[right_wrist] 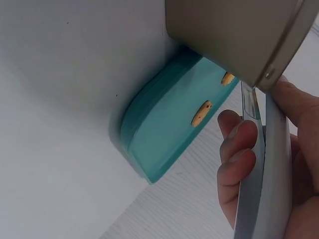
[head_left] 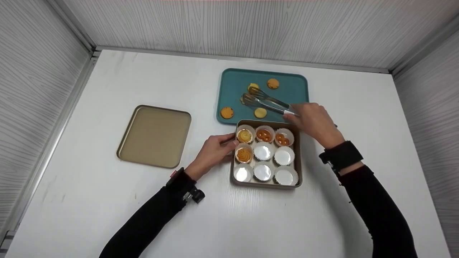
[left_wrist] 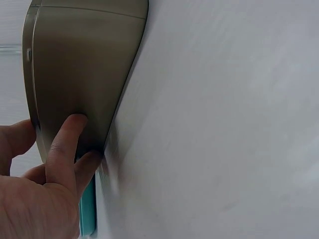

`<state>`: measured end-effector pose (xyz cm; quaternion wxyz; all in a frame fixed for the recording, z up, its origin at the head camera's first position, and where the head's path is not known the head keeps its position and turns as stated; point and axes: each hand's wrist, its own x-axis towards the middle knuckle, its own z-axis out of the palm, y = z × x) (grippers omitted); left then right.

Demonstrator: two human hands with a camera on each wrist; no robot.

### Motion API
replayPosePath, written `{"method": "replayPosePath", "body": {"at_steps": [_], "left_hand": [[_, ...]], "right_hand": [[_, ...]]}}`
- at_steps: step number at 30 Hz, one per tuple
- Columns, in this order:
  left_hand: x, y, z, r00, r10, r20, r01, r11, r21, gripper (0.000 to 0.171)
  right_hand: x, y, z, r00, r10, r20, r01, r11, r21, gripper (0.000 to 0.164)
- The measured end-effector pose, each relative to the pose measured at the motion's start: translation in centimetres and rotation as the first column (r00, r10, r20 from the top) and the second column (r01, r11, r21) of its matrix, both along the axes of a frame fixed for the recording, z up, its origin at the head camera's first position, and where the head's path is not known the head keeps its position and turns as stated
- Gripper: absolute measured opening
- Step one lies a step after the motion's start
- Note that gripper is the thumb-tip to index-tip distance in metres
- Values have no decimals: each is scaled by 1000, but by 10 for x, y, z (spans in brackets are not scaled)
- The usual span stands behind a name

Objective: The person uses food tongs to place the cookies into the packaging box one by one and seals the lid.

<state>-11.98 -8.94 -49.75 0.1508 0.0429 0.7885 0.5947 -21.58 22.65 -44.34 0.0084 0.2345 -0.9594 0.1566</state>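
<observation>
My right hand (head_left: 315,120) grips a pair of metal tongs (head_left: 272,104), and in the right wrist view the fingers wrap round the tongs' handle (right_wrist: 276,174). The spread tong heads are over a yellow scalloped cookie (head_left: 253,86) on the teal tray (head_left: 292,84); another cookie is partly hidden beneath them. My left hand (head_left: 212,152) holds the left wall of a square baking tin (head_left: 299,161), thumb at the rim and fingers on the outer side. Several white paper cups (head_left: 263,151) fill the tin; the back row and the middle-left cup contain cookies, including pretzel-shaped ones (head_left: 264,135).
On the left lies a shallow square gold lid (head_left: 156,136). Round cookies sit elsewhere on the tray, such as an orange one (head_left: 227,113) and a pale one (head_left: 260,113). The tin stands against the tray's front edge. Grey panels enclose the white table (head_left: 229,222).
</observation>
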Motion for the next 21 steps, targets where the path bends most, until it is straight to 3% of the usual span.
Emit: {"method": "replayPosePath", "body": {"at_steps": [7,14,21], "left_hand": [[-1,0,1,1000,4,2,-4,1000,-3,49],[0,1,1,1000,8,23,-9,1000,20,49],[0,1,1,1000,13,15,-13,1000,22,49]], "right_hand": [[0,1,-1,1000,-16,-7,17,999,38,32],[-2,-6,-2,1000,-24,-1,24,997,76,43],[-2,-7,-6,1000,-15,-13,16,998,54,36]]}}
